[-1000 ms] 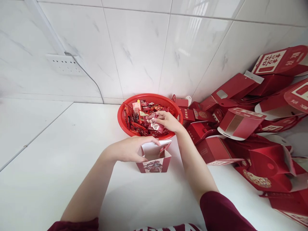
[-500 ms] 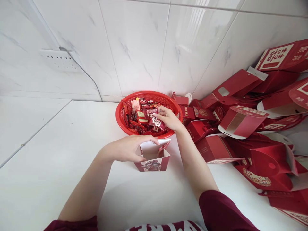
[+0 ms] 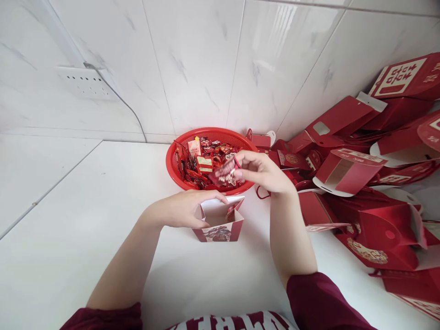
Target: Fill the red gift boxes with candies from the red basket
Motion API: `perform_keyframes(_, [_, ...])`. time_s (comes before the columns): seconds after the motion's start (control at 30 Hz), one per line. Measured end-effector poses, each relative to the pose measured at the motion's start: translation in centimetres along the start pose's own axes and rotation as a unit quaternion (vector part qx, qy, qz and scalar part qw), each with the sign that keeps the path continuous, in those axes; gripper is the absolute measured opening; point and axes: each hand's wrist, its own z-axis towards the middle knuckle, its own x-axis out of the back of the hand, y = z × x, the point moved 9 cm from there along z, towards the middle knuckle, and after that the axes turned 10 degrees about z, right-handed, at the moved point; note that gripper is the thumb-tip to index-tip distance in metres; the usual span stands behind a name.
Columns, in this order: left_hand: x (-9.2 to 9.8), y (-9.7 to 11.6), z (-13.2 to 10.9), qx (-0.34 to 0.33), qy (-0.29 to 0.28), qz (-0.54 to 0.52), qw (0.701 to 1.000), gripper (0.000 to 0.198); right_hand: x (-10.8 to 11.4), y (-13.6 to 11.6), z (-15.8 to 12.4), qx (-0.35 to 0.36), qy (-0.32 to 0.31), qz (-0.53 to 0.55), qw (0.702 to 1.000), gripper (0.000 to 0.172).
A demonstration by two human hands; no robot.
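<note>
An open red and white gift box (image 3: pixel 220 233) stands upright on the white table in front of me. My left hand (image 3: pixel 182 208) grips it from the left, with the thumb and fingers at its top edge. Inside the box, near its right wall, a small red piece shows. Behind it sits a red plastic basket (image 3: pixel 169 166) full of wrapped candies. Over the basket's right part my right hand (image 3: pixel 264 170) pinches a dark red candy packet (image 3: pixel 226 169) between thumb and fingers.
A heap of red gift boxes (image 3: pixel 347 172), several of them open, fills the right side of the table. At the back left, a socket panel (image 3: pixel 85 83) on the tiled wall has a grey cable (image 3: pixel 127 106) hanging to the table.
My right hand has lifted a candy packet from the basket and moved a little right and toward me, turning at the wrist. My left hand and the box have stayed in place.
</note>
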Motion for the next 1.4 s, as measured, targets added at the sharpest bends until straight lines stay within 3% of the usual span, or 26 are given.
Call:
perform_keyframes(0.1, [-0.1, 0.0, 0.0, -0.009, -0.003, -0.004, 1.0, 0.06, -2.9, -1.4, -1.8, -0.06, -0.111, -0.098, 0.987, 0.019])
perform_keyframes(0.17, [-0.1, 0.1, 0.0, -0.017, 0.003, -0.005, 1.0, 0.062, -3.5, -1.5, -2.5, -0.082, -0.139, -0.137, 0.977, 0.019])
perform_keyframes(0.3, [0.0, -0.1, -0.1, -0.003, 0.004, 0.008, 1.0, 0.057, -1.1, -1.1, -1.9, -0.066, -0.034, -0.148, 0.986, 0.02])
perform_keyframes(0.4, [0.0, 0.0, -0.2, 0.003, 0.0, 0.008, 1.0, 0.057, 0.8, 0.8, -0.9, -0.08, 0.035, -0.195, 0.977, 0.021])
perform_keyframes(0.47, [0.1, 0.1, -0.2, 0.004, 0.001, 0.007, 1.0, 0.057, 1.0, 3.3, -0.2, -0.134, 0.016, -0.279, 0.951, 0.023])
perform_keyframes(0.53, [0.2, 0.2, -0.2, 0.004, 0.003, 0.002, 1.0, 0.055, 1.4, 6.2, 0.3, -0.209, -0.01, -0.382, 0.9, 0.025])
perform_keyframes(0.63, [0.1, 0.4, -0.2, -0.001, -0.001, -0.006, 1.0, 0.056, 3.0, 8.7, 0.8, -0.273, 0.027, -0.483, 0.831, 0.024])
perform_keyframes(0.7, [0.0, 0.3, -0.2, 0.0, -0.008, -0.005, 1.0, 0.057, 3.9, 9.5, 1.1, -0.282, 0.06, -0.509, 0.811, 0.02])
perform_keyframes(0.77, [0.0, 0.2, -0.2, 0.0, -0.01, -0.003, 1.0, 0.058, 4.4, 10.0, 1.4, -0.278, 0.073, -0.526, 0.801, 0.033])
perform_keyframes(0.83, [0.0, 0.2, -0.1, -0.003, -0.009, -0.007, 1.0, 0.057, 4.5, 10.3, 1.5, -0.265, 0.075, -0.532, 0.801, 0.048])
perform_keyframes(0.9, [0.0, 0.2, 0.0, -0.007, -0.009, -0.015, 1.0, 0.056, 4.5, 10.7, 1.6, -0.254, 0.071, -0.53, 0.806, 0.051])
perform_keyframes(1.03, [-0.1, 0.6, -0.1, -0.002, -0.007, -0.019, 1.0, 0.055, 4.2, 11.2, 2.1, -0.214, 0.047, -0.504, 0.836, 0.034])
perform_keyframes(1.13, [-0.1, 1.6, -0.6, -0.006, 0.021, 0.046, 0.999, 0.049, 3.7, 10.3, 2.4, -0.167, 0.02, -0.471, 0.866, 0.017])
perform_keyframes(1.23, [-0.5, 2.8, -1.3, -0.026, 0.057, 0.118, 0.991, 0.04, 3.2, 7.9, 2.1, -0.13, 0.001, -0.431, 0.893, 0.011])
perform_keyframes(1.4, [-0.8, 3.1, -1.5, -0.036, 0.066, 0.137, 0.988, 0.04, 2.5, 0.2, -0.4, -0.032, 0.067, -0.298, 0.952, 0.011])
